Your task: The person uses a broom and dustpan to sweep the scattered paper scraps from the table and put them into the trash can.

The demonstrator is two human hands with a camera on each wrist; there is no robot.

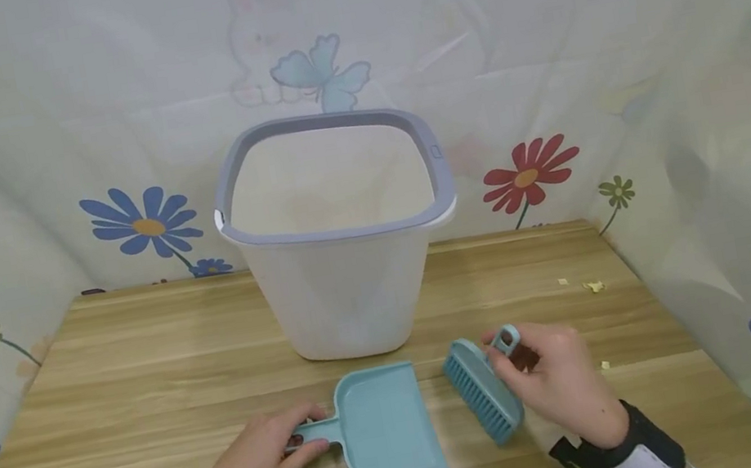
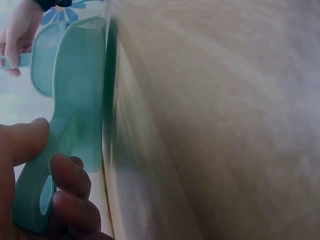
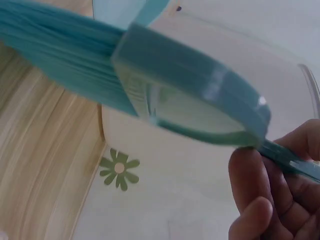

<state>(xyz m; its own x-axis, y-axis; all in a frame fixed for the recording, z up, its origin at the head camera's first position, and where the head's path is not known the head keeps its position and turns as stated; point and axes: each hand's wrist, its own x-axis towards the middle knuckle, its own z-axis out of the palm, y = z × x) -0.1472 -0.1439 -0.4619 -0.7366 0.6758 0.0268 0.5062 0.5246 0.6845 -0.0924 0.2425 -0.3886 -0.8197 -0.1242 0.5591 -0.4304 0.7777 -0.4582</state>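
Observation:
A teal dustpan lies flat on the wooden table, pan toward the bin. My left hand grips its handle, fingers curled round it; the left wrist view shows the dustpan close up with my fingers round the handle. My right hand holds a teal brush by its handle, bristles facing left toward the dustpan. In the right wrist view the brush fills the frame, my fingers pinching its handle.
A white bin with a grey rim stands just behind the dustpan. Small yellowish scraps lie on the table at the right. Flowered cloth walls close in the table on three sides.

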